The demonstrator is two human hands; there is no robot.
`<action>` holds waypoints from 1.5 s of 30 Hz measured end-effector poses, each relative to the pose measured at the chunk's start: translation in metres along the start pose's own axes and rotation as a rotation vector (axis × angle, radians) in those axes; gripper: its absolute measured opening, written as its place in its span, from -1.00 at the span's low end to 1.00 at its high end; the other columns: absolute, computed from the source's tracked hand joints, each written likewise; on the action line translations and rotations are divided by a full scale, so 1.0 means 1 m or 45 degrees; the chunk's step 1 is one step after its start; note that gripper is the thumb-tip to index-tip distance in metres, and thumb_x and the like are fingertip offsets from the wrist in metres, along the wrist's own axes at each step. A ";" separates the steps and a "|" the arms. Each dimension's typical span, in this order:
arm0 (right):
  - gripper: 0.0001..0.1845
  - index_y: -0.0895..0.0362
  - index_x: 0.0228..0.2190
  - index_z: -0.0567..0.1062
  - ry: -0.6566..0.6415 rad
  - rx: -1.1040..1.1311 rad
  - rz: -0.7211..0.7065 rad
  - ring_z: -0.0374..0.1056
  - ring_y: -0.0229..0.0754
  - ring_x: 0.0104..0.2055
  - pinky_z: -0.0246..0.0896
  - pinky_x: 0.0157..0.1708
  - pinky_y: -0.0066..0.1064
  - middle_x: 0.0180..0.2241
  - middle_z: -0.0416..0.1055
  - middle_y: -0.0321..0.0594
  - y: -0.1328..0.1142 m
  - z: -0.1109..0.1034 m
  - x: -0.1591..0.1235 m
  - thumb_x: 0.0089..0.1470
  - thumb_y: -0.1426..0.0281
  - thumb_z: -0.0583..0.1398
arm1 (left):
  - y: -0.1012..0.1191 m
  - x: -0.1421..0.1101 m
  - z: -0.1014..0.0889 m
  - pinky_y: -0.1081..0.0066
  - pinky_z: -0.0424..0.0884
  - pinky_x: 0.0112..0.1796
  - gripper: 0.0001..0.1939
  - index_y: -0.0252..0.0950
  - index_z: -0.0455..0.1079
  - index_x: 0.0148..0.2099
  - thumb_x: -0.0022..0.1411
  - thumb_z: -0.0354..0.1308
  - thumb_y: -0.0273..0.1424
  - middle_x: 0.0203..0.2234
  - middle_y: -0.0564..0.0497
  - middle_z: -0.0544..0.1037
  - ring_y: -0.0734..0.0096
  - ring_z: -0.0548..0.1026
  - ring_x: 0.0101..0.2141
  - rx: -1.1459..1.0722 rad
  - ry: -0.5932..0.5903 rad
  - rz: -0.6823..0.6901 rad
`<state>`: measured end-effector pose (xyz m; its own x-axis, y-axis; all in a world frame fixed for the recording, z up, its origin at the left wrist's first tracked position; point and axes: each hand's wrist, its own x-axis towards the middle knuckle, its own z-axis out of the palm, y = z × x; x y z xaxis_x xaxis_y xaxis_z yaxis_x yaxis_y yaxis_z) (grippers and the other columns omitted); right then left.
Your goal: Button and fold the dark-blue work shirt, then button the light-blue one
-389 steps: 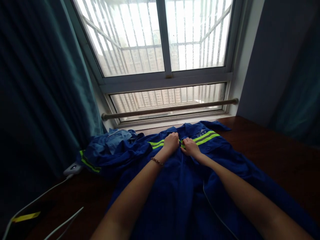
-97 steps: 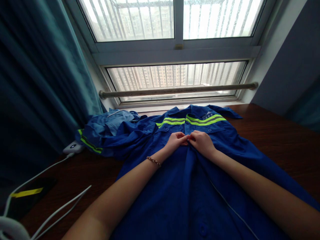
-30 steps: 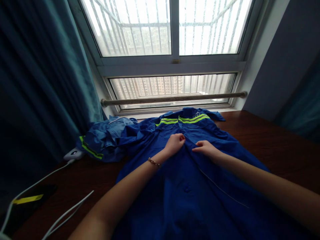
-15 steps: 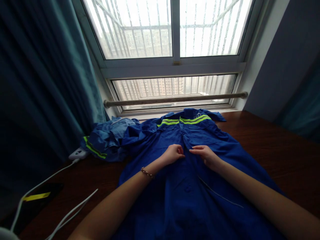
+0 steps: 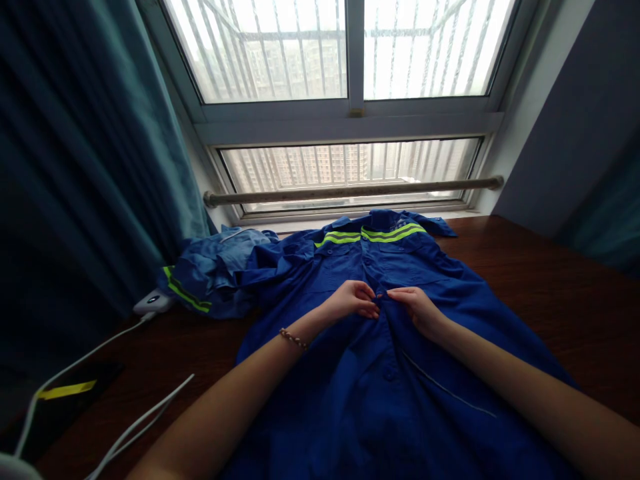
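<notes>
A blue work jacket (image 5: 345,373) with yellow-green reflective stripes lies spread out before me, its collar toward the window. Along its front runs a buttoned placket, with a button (image 5: 389,375) showing below my hands. My left hand (image 5: 356,299), bracelet at the wrist, pinches the placket with bent fingers. Close by on the other side, my right hand (image 5: 417,308) grips the jacket's front edge between thumb and fingers. The two sets of fingertips almost touch; whether a button sits between them is too small to tell.
Beside the left sleeve lies a crumpled blue garment (image 5: 220,267) with a reflective stripe. A white device (image 5: 153,302) with a cable sits near the curtain (image 5: 165,167). White cables (image 5: 135,427) cross the brown wooden surface (image 5: 540,287). A metal rail (image 5: 350,191) spans the window.
My hands have come closer together at the placket, the left moving right and its fingers spreading over the cloth. The cloth between them is lifted slightly. The view has tilted a little.
</notes>
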<state>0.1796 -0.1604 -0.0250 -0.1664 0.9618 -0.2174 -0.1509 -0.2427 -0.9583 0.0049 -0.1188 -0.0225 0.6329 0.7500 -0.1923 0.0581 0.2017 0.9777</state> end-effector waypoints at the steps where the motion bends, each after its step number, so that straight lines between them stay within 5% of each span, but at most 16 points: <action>1: -0.79 0.20 -0.47 0.53 -0.024 -0.020 -0.007 0.40 -0.18 -0.48 0.29 -0.44 -0.40 -0.53 0.48 -0.18 0.001 0.000 0.000 -0.19 0.31 0.22 | -0.003 0.001 0.000 0.41 0.43 -0.40 -0.65 -0.41 0.27 -0.35 -0.20 0.33 -0.44 -0.56 -0.03 0.52 0.38 0.52 -0.51 -0.037 0.007 -0.003; 8: -0.72 0.16 -0.41 0.57 -0.116 -0.520 -0.333 0.40 -0.11 -0.36 0.25 -0.33 -0.36 -0.44 0.51 -0.22 0.001 0.001 -0.003 -0.09 0.26 0.15 | -0.011 0.002 -0.005 0.43 0.45 -0.36 -0.71 -0.45 0.31 -0.37 -0.17 0.32 -0.52 -0.52 -0.08 0.53 0.36 0.53 -0.47 -0.159 0.013 -0.038; 17: -0.74 0.14 -0.38 0.57 0.118 -0.709 -0.544 0.40 -0.04 -0.29 0.25 -0.27 -0.30 -0.35 0.51 -0.19 -0.001 0.003 -0.009 -0.04 0.36 0.10 | -0.008 0.001 -0.006 0.43 0.46 -0.35 -0.71 -0.46 0.31 -0.39 -0.21 0.33 -0.57 -0.48 -0.12 0.53 0.34 0.53 -0.45 -0.258 0.063 -0.028; 25: -0.75 0.15 -0.39 0.57 0.153 -0.743 -0.533 0.41 -0.06 -0.32 0.26 -0.29 -0.32 -0.38 0.51 -0.19 0.000 0.003 -0.008 -0.06 0.40 0.10 | -0.008 0.000 -0.008 0.47 0.43 -0.30 -0.74 -0.47 0.35 -0.40 -0.18 0.33 -0.52 -0.47 -0.11 0.53 0.38 0.53 -0.40 -0.188 -0.029 -0.023; 31: -0.73 0.18 -0.36 0.56 0.282 -0.691 -0.495 0.41 -0.06 -0.28 0.26 -0.26 -0.32 -0.34 0.50 -0.16 0.004 -0.001 -0.003 -0.07 0.41 0.09 | -0.008 0.001 -0.002 0.41 0.45 -0.33 -0.67 -0.44 0.33 -0.33 -0.18 0.34 -0.46 -0.50 -0.08 0.53 0.38 0.52 -0.45 -0.164 0.081 -0.024; 45: -0.72 0.22 -0.39 0.56 0.242 -0.505 -0.305 0.41 -0.07 -0.37 0.27 -0.38 -0.34 -0.38 0.51 -0.13 0.009 -0.006 0.004 -0.18 0.38 0.14 | -0.006 0.001 0.007 0.48 0.43 -0.37 -0.85 -0.49 0.40 -0.46 -0.19 0.29 -0.61 -0.60 -0.03 0.48 0.46 0.49 -0.54 -0.143 0.311 -0.107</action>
<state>0.1830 -0.1585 -0.0359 0.0138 0.9996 0.0232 0.2250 0.0195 -0.9742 0.0110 -0.1238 -0.0284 0.4241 0.8543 -0.3004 0.0080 0.3282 0.9446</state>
